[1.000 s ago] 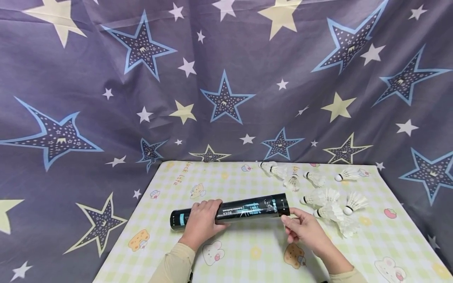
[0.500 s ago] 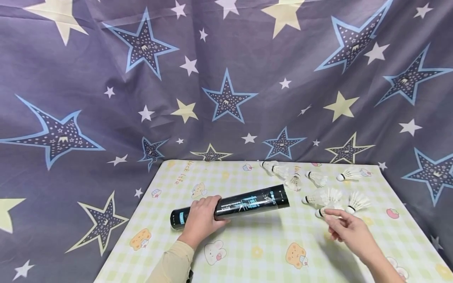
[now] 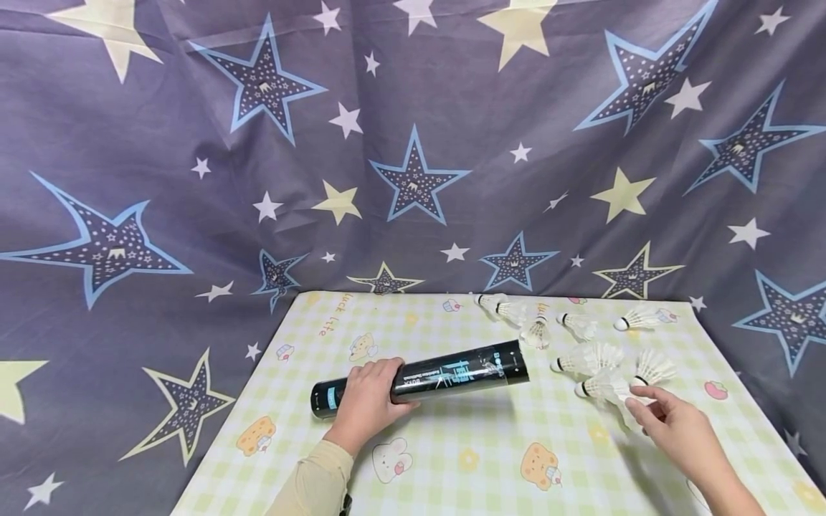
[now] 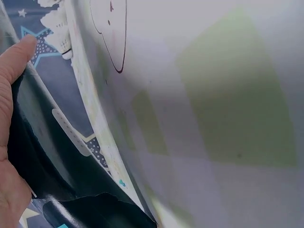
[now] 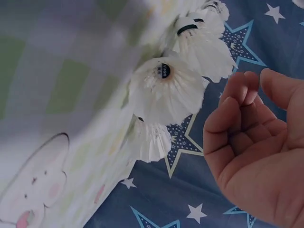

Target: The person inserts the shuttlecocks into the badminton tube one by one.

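Note:
My left hand (image 3: 371, 400) grips a black cylindrical shuttlecock tube (image 3: 461, 369) near its left end, with the right end tilted up off the table. In the left wrist view the thumb and part of the palm lie along the tube (image 4: 66, 156). My right hand (image 3: 680, 433) hovers beside a group of white feather shuttlecocks (image 3: 603, 387), its fingers loosely bent and holding nothing. From the right wrist, a gap shows between the thumb and fingers of that hand (image 5: 251, 142), apart from the nearest shuttlecock (image 5: 166, 95).
More shuttlecocks (image 3: 577, 326) lie scattered along the table's far right side. A checked cloth with cartoon prints covers the table (image 3: 467, 430). Behind it hangs a dark curtain (image 3: 413, 86) patterned with stars.
My right hand has left the tube's right end and moved right to the shuttlecocks. The tube's right end has risen somewhat, while my left hand keeps its hold.

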{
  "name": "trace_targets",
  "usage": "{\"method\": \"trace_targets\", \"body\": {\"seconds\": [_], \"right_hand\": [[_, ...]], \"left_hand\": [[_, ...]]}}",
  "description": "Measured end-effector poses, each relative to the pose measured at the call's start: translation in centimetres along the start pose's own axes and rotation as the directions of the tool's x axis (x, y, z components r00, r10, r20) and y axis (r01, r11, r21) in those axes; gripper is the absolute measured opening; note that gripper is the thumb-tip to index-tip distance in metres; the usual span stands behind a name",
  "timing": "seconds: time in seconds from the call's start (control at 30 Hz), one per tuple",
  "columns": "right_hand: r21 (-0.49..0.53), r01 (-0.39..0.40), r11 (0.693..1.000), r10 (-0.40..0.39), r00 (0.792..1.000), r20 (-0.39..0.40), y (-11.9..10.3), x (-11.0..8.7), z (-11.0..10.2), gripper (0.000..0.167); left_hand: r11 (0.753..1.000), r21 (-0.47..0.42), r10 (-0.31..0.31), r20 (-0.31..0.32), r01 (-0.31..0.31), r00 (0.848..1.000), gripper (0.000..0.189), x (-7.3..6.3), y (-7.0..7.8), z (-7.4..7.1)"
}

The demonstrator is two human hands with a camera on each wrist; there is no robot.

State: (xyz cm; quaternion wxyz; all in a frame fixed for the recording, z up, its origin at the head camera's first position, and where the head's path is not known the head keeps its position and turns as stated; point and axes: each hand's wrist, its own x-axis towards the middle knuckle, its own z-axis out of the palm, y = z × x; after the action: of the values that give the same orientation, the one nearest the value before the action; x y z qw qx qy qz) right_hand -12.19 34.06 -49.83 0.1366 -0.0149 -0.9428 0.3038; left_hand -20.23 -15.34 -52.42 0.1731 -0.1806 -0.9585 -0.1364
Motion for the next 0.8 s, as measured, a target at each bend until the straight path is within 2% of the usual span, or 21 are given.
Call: {"method": "trace_targets", "body": {"seconds": [0.2,0.37,0.5,0.67,0.8], "right_hand": [[-0.002,0.032,0.999,-0.032,0.999,-0.005,0.2,0.5,1.2,0.032],[-0.019,0.029,0.999,-0.028,0.999,0.026,0.0,1.2,1.8,0.046],[-0.023,-0.008,1.000,0.010,0.995,0.094,-0.1,1.8,2.1,0.057],[-0.011,-0.095,0.995,0.095,0.976,0.196,-0.3,2.3,2.2,0.066],[-0.014,-0.117,0.993,0.117,0.972,0.202,-0.4,2.5,2.3,0.062]], "left_hand": [[1.000,-0.002,0.009,-0.011,-0.009,1.000,0.081,-0.1,0.0,0.1],[0.999,0.019,0.026,-0.023,-0.026,0.999,0.081,-0.1,-0.1,0.4],[0.999,0.028,0.039,-0.034,-0.038,0.999,0.081,-0.2,-0.1,0.4],[0.999,0.026,0.040,-0.033,-0.039,0.999,0.081,-0.3,-0.1,0.3],[0.999,0.027,0.042,-0.036,-0.041,0.998,0.081,-0.3,-0.1,0.3]]}}
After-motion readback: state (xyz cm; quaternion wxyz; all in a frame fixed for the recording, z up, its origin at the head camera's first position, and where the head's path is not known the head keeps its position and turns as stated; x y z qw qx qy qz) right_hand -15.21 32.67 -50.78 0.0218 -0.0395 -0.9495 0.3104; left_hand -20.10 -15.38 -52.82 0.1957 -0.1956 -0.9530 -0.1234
